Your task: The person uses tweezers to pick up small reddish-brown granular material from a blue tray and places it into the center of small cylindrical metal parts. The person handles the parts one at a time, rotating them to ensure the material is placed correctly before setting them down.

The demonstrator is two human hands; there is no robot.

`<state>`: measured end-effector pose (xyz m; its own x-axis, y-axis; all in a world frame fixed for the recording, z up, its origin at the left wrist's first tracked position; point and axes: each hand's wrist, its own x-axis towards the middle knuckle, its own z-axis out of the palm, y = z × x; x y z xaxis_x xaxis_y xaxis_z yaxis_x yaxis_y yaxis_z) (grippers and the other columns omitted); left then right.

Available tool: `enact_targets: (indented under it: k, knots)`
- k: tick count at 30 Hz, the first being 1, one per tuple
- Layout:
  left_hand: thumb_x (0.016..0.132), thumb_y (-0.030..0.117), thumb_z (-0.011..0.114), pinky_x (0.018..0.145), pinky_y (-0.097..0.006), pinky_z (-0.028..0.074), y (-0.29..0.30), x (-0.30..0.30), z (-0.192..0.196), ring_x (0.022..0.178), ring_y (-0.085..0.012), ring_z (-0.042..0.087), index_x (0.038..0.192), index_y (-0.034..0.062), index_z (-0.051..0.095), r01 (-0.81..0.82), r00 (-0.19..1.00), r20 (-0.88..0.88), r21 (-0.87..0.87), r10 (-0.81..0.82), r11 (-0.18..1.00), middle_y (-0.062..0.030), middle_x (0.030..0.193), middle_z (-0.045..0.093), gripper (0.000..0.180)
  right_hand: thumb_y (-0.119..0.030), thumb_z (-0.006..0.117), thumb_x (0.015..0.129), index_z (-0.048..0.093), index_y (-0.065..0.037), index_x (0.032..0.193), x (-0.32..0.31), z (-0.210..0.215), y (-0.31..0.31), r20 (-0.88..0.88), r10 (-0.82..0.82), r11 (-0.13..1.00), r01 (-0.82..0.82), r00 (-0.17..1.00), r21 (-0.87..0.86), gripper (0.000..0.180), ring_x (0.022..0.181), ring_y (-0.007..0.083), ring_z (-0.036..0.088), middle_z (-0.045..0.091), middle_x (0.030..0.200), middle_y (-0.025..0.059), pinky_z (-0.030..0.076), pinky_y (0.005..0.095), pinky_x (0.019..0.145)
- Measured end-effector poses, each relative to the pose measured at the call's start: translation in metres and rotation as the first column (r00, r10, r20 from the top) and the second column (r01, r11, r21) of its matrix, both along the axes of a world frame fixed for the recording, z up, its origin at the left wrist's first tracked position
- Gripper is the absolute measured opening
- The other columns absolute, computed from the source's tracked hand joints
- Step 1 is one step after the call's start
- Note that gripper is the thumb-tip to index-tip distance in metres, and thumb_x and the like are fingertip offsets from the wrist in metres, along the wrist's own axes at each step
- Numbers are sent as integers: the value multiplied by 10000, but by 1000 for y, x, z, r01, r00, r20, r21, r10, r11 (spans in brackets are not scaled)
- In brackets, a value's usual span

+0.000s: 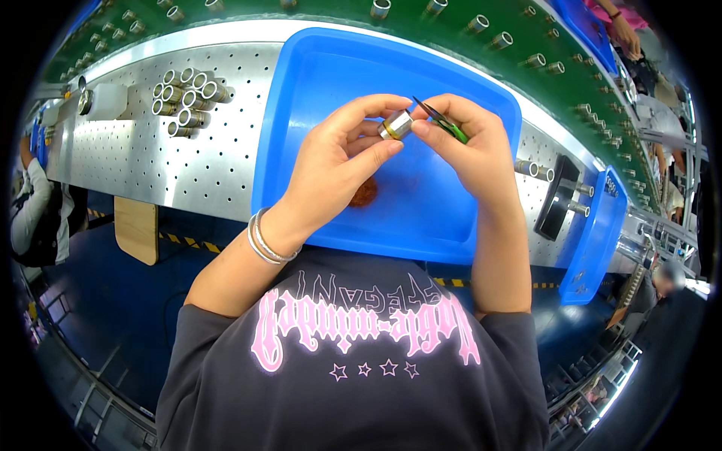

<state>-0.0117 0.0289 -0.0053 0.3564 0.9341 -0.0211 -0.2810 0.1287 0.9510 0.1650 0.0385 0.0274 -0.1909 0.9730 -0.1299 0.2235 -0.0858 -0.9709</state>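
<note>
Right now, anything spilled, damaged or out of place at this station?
Nothing stands out. The left hand holds a small metal cylinder over the blue tray; the right hand holds green-handled tweezers beside it. A small reddish clump lies in the tray. More metal cylinders lie clustered on the perforated bench.

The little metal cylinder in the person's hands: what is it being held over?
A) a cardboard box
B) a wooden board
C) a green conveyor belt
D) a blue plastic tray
D: the left hand holds the small metal cylinder directly above the blue plastic tray, while the right hand grips green-handled tweezers beside it.
</note>
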Motion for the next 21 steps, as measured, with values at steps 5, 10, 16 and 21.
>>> enact_targets:
  k: [5, 10, 16, 21]
  knots:
    - [832, -28, 588, 868, -265, 469, -4, 1, 6, 1027, -161, 559, 1252, 2, 459, 34, 999, 14, -103, -32, 994, -104, 1156, 533, 441, 11, 683, 737, 648, -31, 901, -7, 8, -25, 72, -86, 979, 70, 994, 192, 173, 604, 42, 494, 569, 650, 10, 378, 209, 527]
    - [842, 1, 594, 800, -223, 484, -6, 4, 3, 975, -145, 585, 1245, 30, 468, 63, 998, 25, -150, -59, 987, -89, 1090, 562, 424, 35, 646, 753, 640, -11, 844, -8, -5, -28, 54, -62, 927, 37, 997, 374, 102, 690, 140, 587, 619, 756, 62, 450, 275, 585]
    - [880, 115, 578, 887, -283, 473, -5, 0, 7, 1008, -169, 583, 1285, 39, 418, 171, 950, 309, -411, -40, 895, -105, 1111, 577, 442, 0, 623, 817, 615, 20, 834, -2, -2, -34, -467, -137, 981, 186, 873, 62, 28, 798, 156, 604, 627, 829, 76, 490, 272, 720]
    - [891, 156, 570, 914, -285, 468, -6, 3, 6, 1016, -172, 583, 1314, 37, 398, 190, 936, 350, -430, -32, 883, -116, 1133, 575, 472, -67, 615, 857, 616, 8, 882, 1, -8, -38, -478, -116, 988, 152, 871, 37, 79, 788, 128, 603, 631, 822, 58, 485, 250, 725]
